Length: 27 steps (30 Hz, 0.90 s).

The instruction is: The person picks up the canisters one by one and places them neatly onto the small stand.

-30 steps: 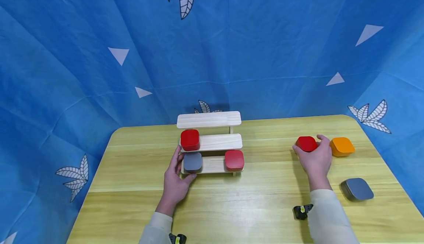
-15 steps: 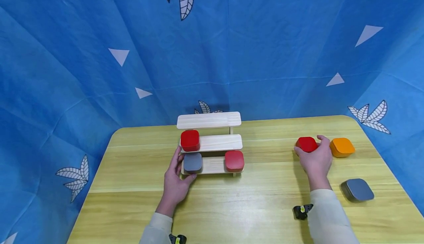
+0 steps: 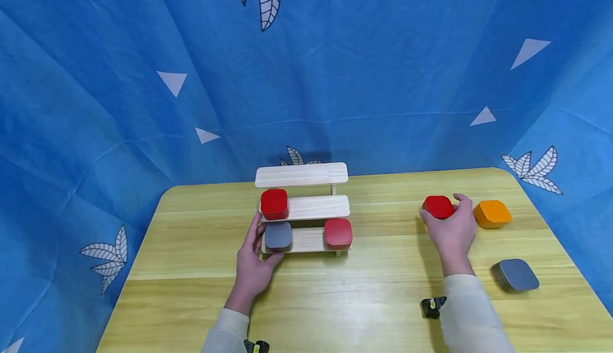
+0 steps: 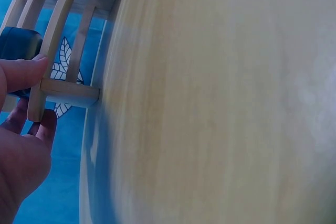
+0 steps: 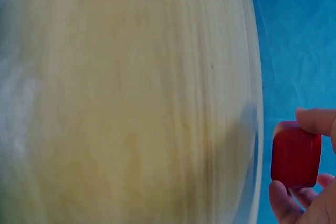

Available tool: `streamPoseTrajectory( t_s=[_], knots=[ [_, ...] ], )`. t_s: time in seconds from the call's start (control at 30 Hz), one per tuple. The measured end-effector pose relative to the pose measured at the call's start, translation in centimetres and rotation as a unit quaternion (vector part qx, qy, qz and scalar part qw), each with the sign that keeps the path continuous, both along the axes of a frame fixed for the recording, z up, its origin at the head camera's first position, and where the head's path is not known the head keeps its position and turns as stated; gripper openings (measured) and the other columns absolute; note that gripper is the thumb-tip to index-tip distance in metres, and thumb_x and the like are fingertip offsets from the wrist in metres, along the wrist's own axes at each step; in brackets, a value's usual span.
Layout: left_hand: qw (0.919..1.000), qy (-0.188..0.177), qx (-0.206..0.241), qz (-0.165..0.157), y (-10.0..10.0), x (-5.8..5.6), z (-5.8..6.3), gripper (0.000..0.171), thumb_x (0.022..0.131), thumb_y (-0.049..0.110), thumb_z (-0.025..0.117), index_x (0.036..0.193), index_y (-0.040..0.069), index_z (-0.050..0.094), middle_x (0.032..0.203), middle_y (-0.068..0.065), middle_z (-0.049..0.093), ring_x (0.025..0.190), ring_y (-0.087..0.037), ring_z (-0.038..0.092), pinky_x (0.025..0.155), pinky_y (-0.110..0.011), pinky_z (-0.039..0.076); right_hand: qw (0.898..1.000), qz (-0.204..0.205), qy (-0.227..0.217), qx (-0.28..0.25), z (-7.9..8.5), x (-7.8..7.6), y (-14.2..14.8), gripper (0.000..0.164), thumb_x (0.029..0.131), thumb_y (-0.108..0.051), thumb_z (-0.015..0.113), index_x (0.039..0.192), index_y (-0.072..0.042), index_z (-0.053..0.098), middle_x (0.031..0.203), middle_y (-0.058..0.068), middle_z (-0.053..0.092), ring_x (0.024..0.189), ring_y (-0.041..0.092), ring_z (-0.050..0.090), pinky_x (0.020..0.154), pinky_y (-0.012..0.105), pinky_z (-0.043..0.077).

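My left hand (image 3: 255,270) grips the left end of a small three-step wooden display shelf (image 3: 311,240), thumb along the front edge and fingers round the end. In the left wrist view, the thumb (image 4: 23,73) lies over the lowest board, right beside a grey rounded-square block (image 3: 279,236). On that same board, at its right end, sits a dull red block (image 3: 338,234). A bright red block (image 3: 274,204) stands on the middle board's left end. At the right, my right hand (image 3: 452,231) pinches another red block (image 3: 438,207) between thumb and fingers.
An orange block (image 3: 493,213) stands close to the right of my right hand. Nearer the table's right edge is a grey block (image 3: 515,275). Blue patterned cloth (image 3: 383,65) hangs behind and beside the wooden table (image 3: 354,300).
My right hand has shifted slightly to the left with the red block in its fingers. The left hand and the shelf hold their places.
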<state>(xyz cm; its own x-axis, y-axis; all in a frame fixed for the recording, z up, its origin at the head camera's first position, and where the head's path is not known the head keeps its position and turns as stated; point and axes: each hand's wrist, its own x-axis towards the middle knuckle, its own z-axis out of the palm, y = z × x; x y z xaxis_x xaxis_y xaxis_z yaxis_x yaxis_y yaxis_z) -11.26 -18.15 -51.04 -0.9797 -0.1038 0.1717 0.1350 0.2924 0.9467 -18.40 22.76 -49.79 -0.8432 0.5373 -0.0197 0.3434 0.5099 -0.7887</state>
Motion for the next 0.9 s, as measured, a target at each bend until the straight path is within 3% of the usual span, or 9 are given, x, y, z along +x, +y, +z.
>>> streamPoseTrajectory(
  t_s=[0.9],
  knots=[
    [1.0000, -0.006, 0.002, -0.004, -0.2, 0.0, -0.1, 0.110, 0.075, -0.020, 0.076, 0.160, 0.026, 0.024, 0.143, -0.004, 0.046, 0.135, -0.020, 0.041, 0.112, -0.028, 0.029, 0.999, 0.008, 0.048, 0.013, 3.5, 0.5, -3.4, 0.087, 0.082, -0.038, 0.081, 0.152, -0.016, 0.034, 0.140, 0.018, 0.052, 0.121, 0.042, 0.050, 0.093, 0.059, 0.047]
  ],
)
